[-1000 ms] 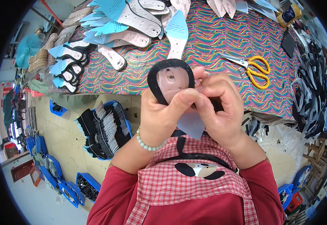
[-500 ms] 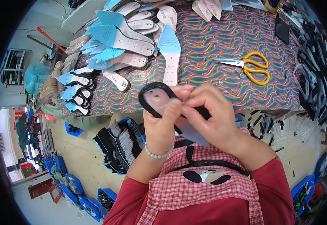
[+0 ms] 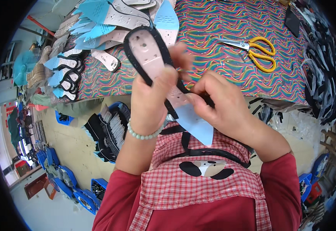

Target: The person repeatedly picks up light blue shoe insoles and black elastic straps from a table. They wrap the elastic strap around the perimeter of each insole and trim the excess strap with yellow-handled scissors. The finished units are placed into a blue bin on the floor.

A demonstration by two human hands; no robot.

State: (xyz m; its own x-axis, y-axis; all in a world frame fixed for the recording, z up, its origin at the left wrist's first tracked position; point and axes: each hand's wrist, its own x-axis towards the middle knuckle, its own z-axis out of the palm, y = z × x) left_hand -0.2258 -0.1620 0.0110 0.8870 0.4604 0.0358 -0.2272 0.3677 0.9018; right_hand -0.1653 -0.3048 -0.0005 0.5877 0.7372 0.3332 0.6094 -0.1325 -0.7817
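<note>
My left hand (image 3: 148, 100) grips a shoe insole (image 3: 149, 57) by its middle, thumb on top and some fingers blurred beyond the far edge. The insole has a pinkish heel and a blue pointed front, tilted with the heel up and away. A black edging strip (image 3: 131, 59) runs around the heel and down both sides. At the insole's right edge, my right hand (image 3: 224, 106) is closed, thumb against forefinger, on the black strip; its other fingers are partly hidden. Yellow-handled scissors (image 3: 261, 54) lie on the table to the right, blades slightly apart, touched by neither hand.
A patterned cloth covers the table (image 3: 222, 23). An insole pile (image 3: 123, 17) lies far left, edged insoles (image 3: 65, 75) at the left edge. Black strips (image 3: 324, 73) heap at right, near a dark phone (image 3: 292, 21). A blue crate (image 3: 119, 109) of insoles stands below.
The insole has been raised and turned, showing more of its length and its blue front. My left hand has moved up and left, and my hands are farther apart. The view has shifted slightly.
</note>
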